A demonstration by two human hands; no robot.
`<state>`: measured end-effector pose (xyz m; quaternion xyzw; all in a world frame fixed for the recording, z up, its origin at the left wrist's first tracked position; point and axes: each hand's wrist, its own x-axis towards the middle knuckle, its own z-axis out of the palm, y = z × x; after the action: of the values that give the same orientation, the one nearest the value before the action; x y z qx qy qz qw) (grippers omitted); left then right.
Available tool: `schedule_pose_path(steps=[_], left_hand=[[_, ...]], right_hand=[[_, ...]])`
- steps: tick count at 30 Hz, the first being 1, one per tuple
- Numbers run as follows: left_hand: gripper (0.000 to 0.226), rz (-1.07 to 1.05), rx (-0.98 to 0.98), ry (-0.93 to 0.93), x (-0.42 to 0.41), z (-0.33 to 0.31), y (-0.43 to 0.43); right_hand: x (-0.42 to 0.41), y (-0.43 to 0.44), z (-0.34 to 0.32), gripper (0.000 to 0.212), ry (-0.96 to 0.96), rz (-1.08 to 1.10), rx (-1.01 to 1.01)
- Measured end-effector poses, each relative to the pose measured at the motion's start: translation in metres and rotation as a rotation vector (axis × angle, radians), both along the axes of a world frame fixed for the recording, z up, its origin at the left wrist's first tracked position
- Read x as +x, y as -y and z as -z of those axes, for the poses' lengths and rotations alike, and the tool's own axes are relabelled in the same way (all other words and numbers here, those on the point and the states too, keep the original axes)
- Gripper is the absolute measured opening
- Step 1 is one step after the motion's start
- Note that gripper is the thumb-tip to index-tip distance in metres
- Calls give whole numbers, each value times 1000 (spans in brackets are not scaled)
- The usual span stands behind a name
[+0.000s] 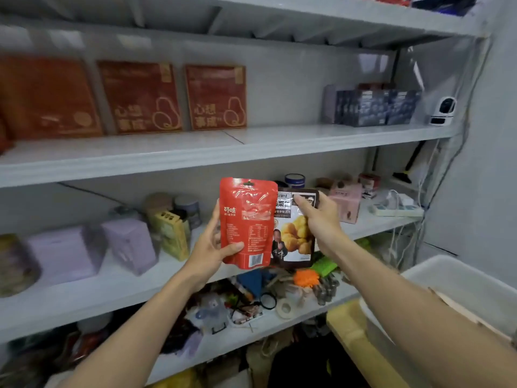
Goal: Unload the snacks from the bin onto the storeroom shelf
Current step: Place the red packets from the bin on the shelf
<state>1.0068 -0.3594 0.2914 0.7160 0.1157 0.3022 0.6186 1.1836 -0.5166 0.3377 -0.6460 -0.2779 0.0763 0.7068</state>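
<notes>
My left hand (214,247) grips a red snack pouch (247,219) by its lower left edge, thumb across the front, and holds it upright before the middle shelf (92,298). Right beside it, my right hand (319,219) holds a dark brown snack pouch (293,242) printed with yellow nuts, fingers curled round its right edge. The red pouch overlaps the brown pouch's left side. The white plastic bin (458,278) stands at the lower right, its inside mostly hidden by my right forearm.
The middle shelf carries lilac boxes (128,245), a yellow box (173,233), tins and a pink box (347,203). The upper shelf (195,149) bears red cartons (140,99), dark boxes (372,107) and a white camera (443,110). Below lies a cluttered shelf (279,303).
</notes>
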Motion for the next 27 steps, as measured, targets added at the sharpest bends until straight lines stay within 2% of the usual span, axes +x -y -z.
schedule_pose_path(steps=[8, 16, 22, 25, 27], left_hand=[[105, -220, 24, 19, -176, -28, -61], [104, -441, 99, 82, -344, -63, -105], [101, -540, 116, 91, -414, -76, -133], [100, -577, 116, 108, -430, -86, -151], [98, -595, 110, 129, -431, -93, -166]], right_hand=[[-142, -111, -29, 4, 39, -231, 26], [-290, -199, -71, 9, 30, -366, 95], [-358, -248, -94, 12, -19, -465, 105], [-370, -271, -105, 15, -92, -549, 85], [-370, -291, -113, 15, -72, -551, 120]])
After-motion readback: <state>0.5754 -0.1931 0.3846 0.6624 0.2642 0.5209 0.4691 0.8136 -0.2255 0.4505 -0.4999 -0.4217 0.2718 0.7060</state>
